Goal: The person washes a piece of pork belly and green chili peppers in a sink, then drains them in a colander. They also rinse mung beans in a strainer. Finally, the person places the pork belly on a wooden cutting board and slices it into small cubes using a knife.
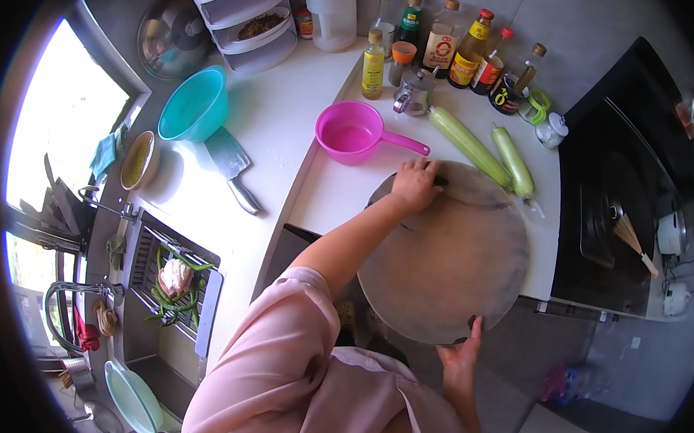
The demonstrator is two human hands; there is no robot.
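A large round board point(450, 256), brownish with a greyer rim and probably a chopping board, juts out past the front edge of the white counter point(324, 204). It looks slightly blurred. My left hand point(415, 186) grips its far left rim, beside a dark spot. At the near rim, my right hand point(460, 352) holds the board from below with the thumb up along the edge; its other fingers are mostly hidden. Just beyond the board lie a long pale green gourd point(469, 145) and a shorter one point(513, 160), both in clear wrap. A pink dipper point(350, 132) points its handle towards my left hand.
Sauce bottles point(441, 46) and a metal pot point(415, 92) line the wall. Left are a cleaver point(233, 165), a teal bowl point(195, 105) and a sink rack point(141, 265) holding meat point(176, 277) and green peppers point(160, 301). A black cooktop point(596, 227) lies right.
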